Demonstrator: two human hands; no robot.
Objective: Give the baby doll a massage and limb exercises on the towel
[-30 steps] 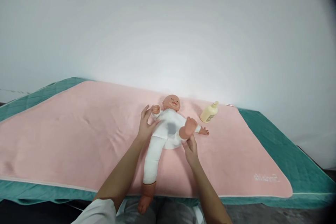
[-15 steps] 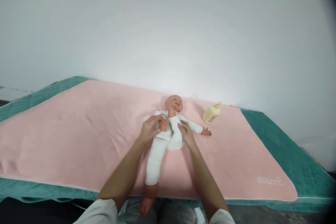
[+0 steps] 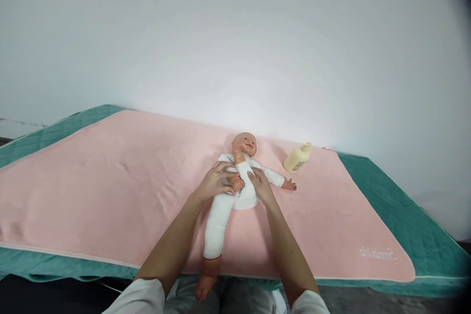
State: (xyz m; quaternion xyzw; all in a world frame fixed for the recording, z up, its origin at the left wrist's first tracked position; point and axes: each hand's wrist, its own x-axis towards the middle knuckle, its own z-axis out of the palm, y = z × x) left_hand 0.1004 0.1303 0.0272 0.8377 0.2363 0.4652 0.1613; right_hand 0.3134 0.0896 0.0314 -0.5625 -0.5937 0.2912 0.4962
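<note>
A baby doll (image 3: 217,225) with a bald head and white cloth body lies on its back on a pink mat. One leg stretches toward me, its bare foot past the mat's front edge. The other leg looks folded up over the belly, with its foot close to the chin. My left hand (image 3: 215,181) curls around the doll's arm on the left, and the little doll hand (image 3: 237,184) shows beyond my fingers. With thumb on top, my right hand (image 3: 261,184) grips the folded leg (image 3: 247,179). The doll's other arm (image 3: 274,176) reaches out to the right.
A pale yellow pump bottle (image 3: 296,158) stands on the pink mat (image 3: 110,181), right of the doll's head. Under the mat lies a green quilted cover (image 3: 390,206). A white wall (image 3: 235,49) rises behind. My legs are just below the front edge.
My left hand has moved slightly right, bringing the doll's hand inward and down against the folded leg. My right hand has hardly moved. The bottle stays in place.
</note>
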